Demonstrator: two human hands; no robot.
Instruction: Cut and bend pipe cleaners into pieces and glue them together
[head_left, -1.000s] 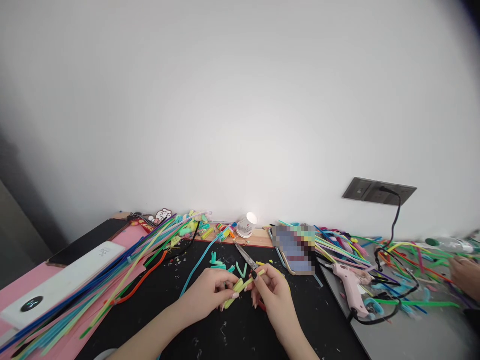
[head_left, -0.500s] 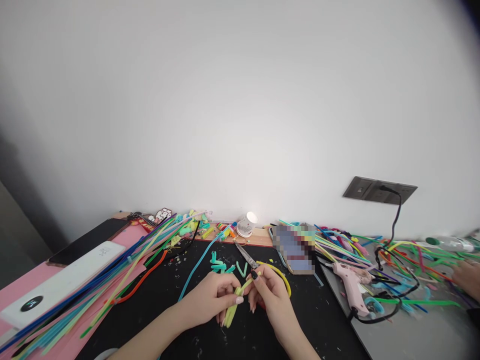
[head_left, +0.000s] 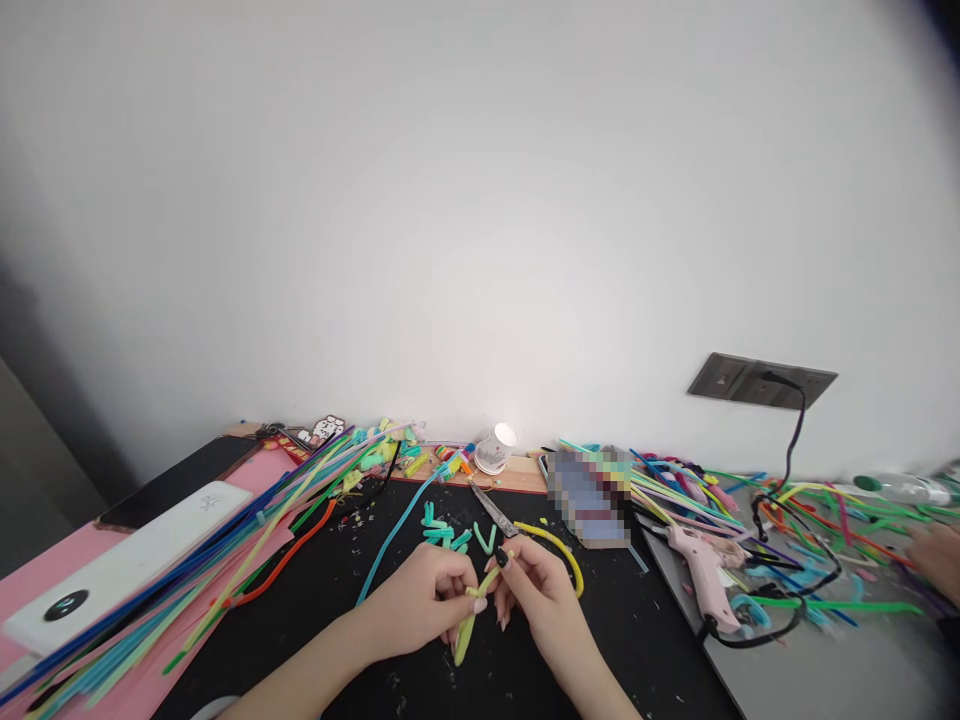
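Note:
My left hand [head_left: 431, 600] pinches a folded yellow-green pipe cleaner [head_left: 465, 636], whose looped end hangs down below the fingers. The other end is gripped between the thumb and fingers of my right hand [head_left: 537, 588], so the piece runs between both hands. Just beyond my right hand lie metal scissors [head_left: 491, 507], their handles partly hidden by the fingers. A curved yellow pipe cleaner [head_left: 561, 546] passes behind that hand. Short bent teal pipe cleaner pieces [head_left: 442, 528] rest on the black mat [head_left: 360, 660] ahead of my left hand.
Long pipe cleaners [head_left: 225, 560] and a white device [head_left: 127, 560] lie at left. A paper cup [head_left: 495, 448] stands by the wall, left of a phone [head_left: 589, 500]. At right are a pink glue gun [head_left: 703, 575] with a black cord and another person's hand [head_left: 934, 560].
The hanging part of the yellow-green pipe cleaner has turned and looks narrower now. My fingers have shifted slightly around it; both hands keep their hold.

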